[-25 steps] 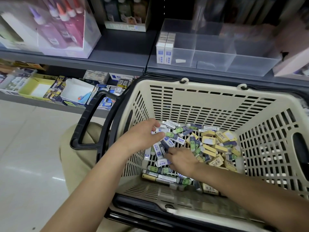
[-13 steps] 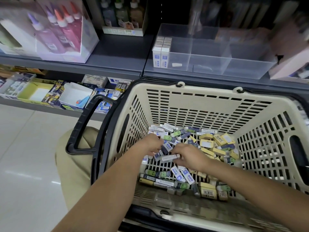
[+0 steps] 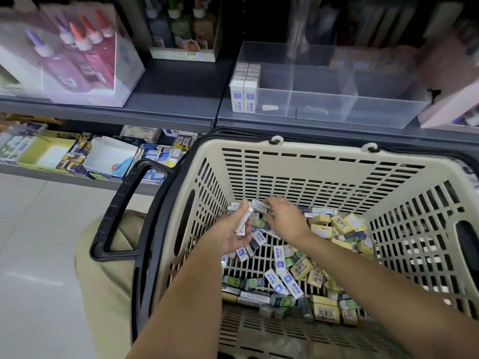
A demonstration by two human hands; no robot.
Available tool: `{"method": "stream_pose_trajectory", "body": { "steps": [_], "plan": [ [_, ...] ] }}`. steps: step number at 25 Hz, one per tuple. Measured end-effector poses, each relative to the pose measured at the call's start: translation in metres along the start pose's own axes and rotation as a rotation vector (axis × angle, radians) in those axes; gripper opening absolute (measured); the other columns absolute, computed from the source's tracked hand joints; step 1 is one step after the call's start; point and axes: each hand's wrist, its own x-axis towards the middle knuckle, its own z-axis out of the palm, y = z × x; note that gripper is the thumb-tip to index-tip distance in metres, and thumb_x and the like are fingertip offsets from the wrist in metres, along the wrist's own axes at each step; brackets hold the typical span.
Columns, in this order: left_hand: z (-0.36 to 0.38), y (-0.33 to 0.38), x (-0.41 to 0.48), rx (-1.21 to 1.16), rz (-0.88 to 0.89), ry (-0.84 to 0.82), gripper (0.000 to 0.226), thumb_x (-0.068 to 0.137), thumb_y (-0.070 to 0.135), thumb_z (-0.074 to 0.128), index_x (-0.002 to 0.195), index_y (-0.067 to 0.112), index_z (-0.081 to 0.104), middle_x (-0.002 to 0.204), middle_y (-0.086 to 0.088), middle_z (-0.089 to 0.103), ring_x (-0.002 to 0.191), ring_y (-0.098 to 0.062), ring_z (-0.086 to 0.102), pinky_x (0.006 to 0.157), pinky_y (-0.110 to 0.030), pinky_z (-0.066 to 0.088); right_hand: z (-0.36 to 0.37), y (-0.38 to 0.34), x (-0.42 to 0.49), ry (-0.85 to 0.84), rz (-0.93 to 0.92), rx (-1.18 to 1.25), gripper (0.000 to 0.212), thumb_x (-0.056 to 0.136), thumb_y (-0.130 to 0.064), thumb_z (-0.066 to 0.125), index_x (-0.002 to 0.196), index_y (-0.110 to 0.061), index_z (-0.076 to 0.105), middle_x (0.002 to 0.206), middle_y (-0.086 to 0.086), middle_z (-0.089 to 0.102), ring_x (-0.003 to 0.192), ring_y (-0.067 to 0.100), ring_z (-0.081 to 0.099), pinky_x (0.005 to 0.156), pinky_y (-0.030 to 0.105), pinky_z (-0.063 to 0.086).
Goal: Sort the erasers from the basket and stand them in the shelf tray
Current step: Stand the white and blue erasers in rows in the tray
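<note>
I am working inside the basket (image 3: pixel 311 172): my left grip (image 3: pixel 230 233) is clamping a white eraser (image 3: pixel 243 222), my right grip (image 3: pixel 286 220) is pinching a second eraser (image 3: pixel 259 206) beside it.

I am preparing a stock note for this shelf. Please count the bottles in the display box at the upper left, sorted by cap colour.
Purple-capped bottles: 2
Orange-red-capped bottles: 3
Total: 5 bottles visible in the display box. This corner is blurred, so any bottles further back cannot be counted.
</note>
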Motion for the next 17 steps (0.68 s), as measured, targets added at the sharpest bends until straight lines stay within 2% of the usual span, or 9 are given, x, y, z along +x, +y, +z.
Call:
{"method": "stream_pose_trajectory", "body": {
  "steps": [1, 3, 8, 10, 12, 14, 15, 17],
  "plan": [
    [0.0, -0.001, 0.002, -0.072, 0.0, -0.014, 0.038, 0.068, 0.048, 0.073, 0.079, 0.012, 0.067, 0.061, 0.001, 0.062, 0.052, -0.01, 0.053, 0.055, -0.025, 0.052, 0.009, -0.005, 0.004, 0.019, 0.018, -0.018, 0.033, 0.089, -0.015, 0.054, 0.122, -0.011, 0.052, 0.119, 0.007, 0.058, 0.111, 0.023, 0.052, 0.095, 0.032, 0.04],
    [-0.001, -0.004, 0.003, -0.147, -0.007, -0.047, 0.033, 0.067, 0.04, 0.077, 0.08, 0.012, 0.067, 0.064, 0.0, 0.063, 0.055, -0.01, 0.055, 0.055, -0.024, 0.052, 0.021, -0.012, 0.009, 0.054, 0.085, -0.022, 0.034, 0.088, -0.017, 0.053, 0.122, -0.01, 0.053, 0.118, 0.009, 0.056, 0.113, 0.026, 0.048, 0.096, 0.033, 0.036],
    [-0.008, -0.007, 0.002, -0.213, 0.007, -0.083, 0.034, 0.082, 0.026, 0.069, 0.11, 0.007, 0.062, 0.087, -0.006, 0.064, 0.076, -0.015, 0.059, 0.069, -0.032, 0.053, 0.015, -0.014, 0.013, -0.018, 0.052, -0.28, 0.038, 0.088, -0.04, 0.051, 0.116, -0.015, 0.058, 0.109, 0.006, 0.06, 0.101, 0.026, 0.056, 0.085, 0.034, 0.041],
    [-0.01, -0.006, 0.003, -0.243, 0.014, -0.112, 0.04, 0.084, 0.025, 0.067, 0.118, 0.007, 0.058, 0.091, -0.007, 0.065, 0.083, -0.019, 0.06, 0.078, -0.036, 0.052, 0.004, -0.015, 0.007, 0.03, 0.11, -0.138, 0.03, 0.083, -0.043, 0.056, 0.098, -0.018, 0.062, 0.091, 0.001, 0.065, 0.085, 0.022, 0.062, 0.074, 0.031, 0.047],
    [-0.008, -0.005, 0.002, -0.223, 0.022, -0.155, 0.044, 0.083, 0.033, 0.067, 0.119, 0.009, 0.059, 0.099, -0.009, 0.066, 0.094, -0.024, 0.061, 0.088, -0.043, 0.05, -0.005, -0.018, 0.0, 0.082, 0.193, 0.213, 0.017, 0.079, -0.039, 0.062, 0.083, -0.022, 0.06, 0.075, -0.008, 0.063, 0.071, 0.012, 0.061, 0.064, 0.027, 0.05],
    [-0.003, -0.004, 0.002, -0.181, 0.045, -0.218, 0.047, 0.08, 0.041, 0.068, 0.115, 0.011, 0.063, 0.108, -0.01, 0.067, 0.104, -0.026, 0.061, 0.093, -0.046, 0.048, -0.009, -0.026, -0.008, 0.007, 0.127, 0.453, 0.012, 0.079, -0.034, 0.067, 0.082, -0.025, 0.061, 0.07, -0.014, 0.06, 0.065, -0.002, 0.057, 0.058, 0.013, 0.047],
    [-0.001, -0.004, 0.002, -0.17, 0.051, -0.229, 0.046, 0.077, 0.041, 0.07, 0.112, 0.011, 0.064, 0.108, -0.01, 0.068, 0.104, -0.025, 0.062, 0.09, -0.045, 0.05, -0.01, -0.029, -0.012, -0.066, 0.084, 0.506, 0.013, 0.079, -0.034, 0.07, 0.085, -0.024, 0.063, 0.071, -0.015, 0.06, 0.064, -0.005, 0.057, 0.057, 0.007, 0.045],
    [-0.001, -0.005, 0.001, -0.141, 0.042, -0.194, 0.045, 0.076, 0.034, 0.075, 0.111, 0.009, 0.063, 0.103, -0.01, 0.07, 0.095, -0.024, 0.066, 0.08, -0.04, 0.055, -0.013, -0.027, -0.017, -0.189, 0.057, 0.561, 0.02, 0.077, -0.033, 0.073, 0.093, -0.024, 0.066, 0.074, -0.017, 0.061, 0.067, -0.008, 0.057, 0.061, 0.005, 0.046]
  ]
}}
